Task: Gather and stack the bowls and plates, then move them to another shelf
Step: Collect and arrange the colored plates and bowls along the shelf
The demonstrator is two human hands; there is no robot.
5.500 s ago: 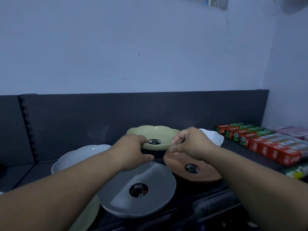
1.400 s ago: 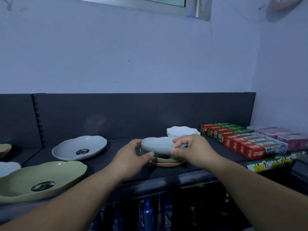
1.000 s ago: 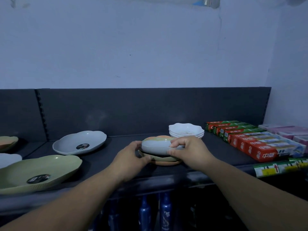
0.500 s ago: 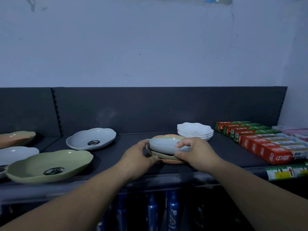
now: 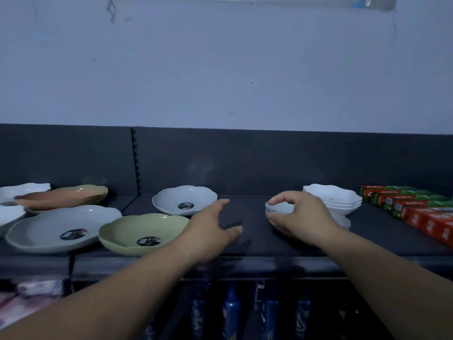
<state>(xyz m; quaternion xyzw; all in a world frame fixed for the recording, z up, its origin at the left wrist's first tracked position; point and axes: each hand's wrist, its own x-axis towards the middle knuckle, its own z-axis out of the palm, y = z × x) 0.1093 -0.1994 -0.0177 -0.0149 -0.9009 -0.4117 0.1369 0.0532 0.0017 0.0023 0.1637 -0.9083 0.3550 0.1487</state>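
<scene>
Bowl stack parked mid-shelf, one hand on it

Right hand (image 5: 302, 217) has its fingers curled around the small stacked bowls (image 5: 278, 208) on the dark shelf (image 5: 247, 231), just in front of the white dishes (image 5: 333, 198). Left hand (image 5: 212, 229) hovers spread open, empty, near the green plate (image 5: 142, 230) and grey plate (image 5: 185, 200).
</scene>
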